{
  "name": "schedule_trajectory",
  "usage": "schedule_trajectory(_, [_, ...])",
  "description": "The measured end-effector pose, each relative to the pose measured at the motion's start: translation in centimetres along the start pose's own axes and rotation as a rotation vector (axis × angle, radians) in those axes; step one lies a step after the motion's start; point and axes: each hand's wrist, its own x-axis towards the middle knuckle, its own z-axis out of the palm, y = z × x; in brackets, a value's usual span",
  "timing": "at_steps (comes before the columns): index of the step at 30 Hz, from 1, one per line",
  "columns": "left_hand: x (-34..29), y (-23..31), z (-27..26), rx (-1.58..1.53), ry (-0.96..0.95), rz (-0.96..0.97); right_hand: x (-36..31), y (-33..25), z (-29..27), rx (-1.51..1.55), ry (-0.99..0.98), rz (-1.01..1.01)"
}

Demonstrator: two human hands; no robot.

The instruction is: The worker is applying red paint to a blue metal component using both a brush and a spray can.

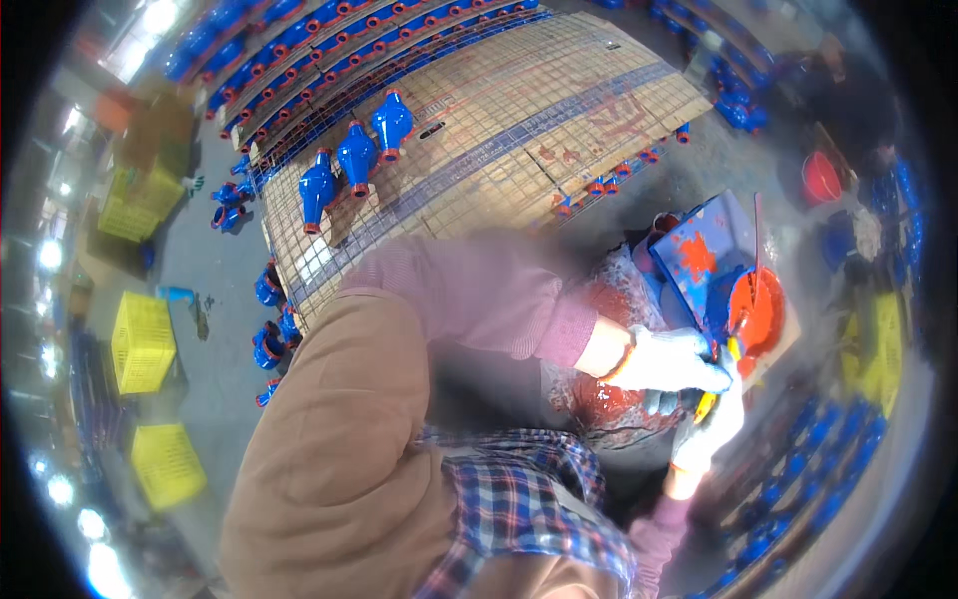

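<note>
My left hand (664,361) and my right hand (711,429), both in white gloves, meet at the right, beside a bucket of orange-red paint (766,309). The right hand's fingers are wrapped round a yellow-handled tool (705,406), seemingly a paintbrush. My left hand is closed right next to it; what lies in its fingers is hidden. A blue piece shows just past the left fingertips, but I cannot tell whether it is held. Beyond the hands lies a blue tray (733,228) smeared with red paint. Under my left wrist is a red-stained cover (609,409).
Three blue fittings with red ends (356,160) stand on a mesh-topped board (499,130). Rows of similar fittings (329,45) fill the far side. Yellow crates (143,342) stand at the left. A red stick (757,230) leans in the bucket, and a red pail (821,178) stands farther right.
</note>
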Motion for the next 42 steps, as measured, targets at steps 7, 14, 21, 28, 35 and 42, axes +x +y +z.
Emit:
schedule_trajectory(7, [-0.1,-1.1,0.5,0.249,0.027,0.110,-1.5,2.2,-0.5,-0.057,-0.037,-0.132])
schedule_trajectory(14, [0.2,-1.3,0.4,0.258,0.091,-0.171,-3.0,2.3,-0.1,-0.284,-0.056,-0.206])
schedule_trajectory(21, [-0.1,-0.5,-0.8,0.237,0.158,-0.231,-1.5,6.6,-2.8,-0.334,0.492,0.015])
schedule_trajectory(28, [0.5,0.2,-0.6,0.104,0.209,-0.233,12.4,11.5,-2.4,-0.664,0.344,-0.188])
schedule_trajectory(35, [1.1,0.2,-2.7,0.163,0.250,-0.161,23.0,15.1,2.4,-0.962,-0.123,0.108])
schedule_trajectory(42, [0.2,0.0,-2.4,0.124,0.212,-0.191,21.7,14.7,-5.6,-0.657,-0.011,-0.003])
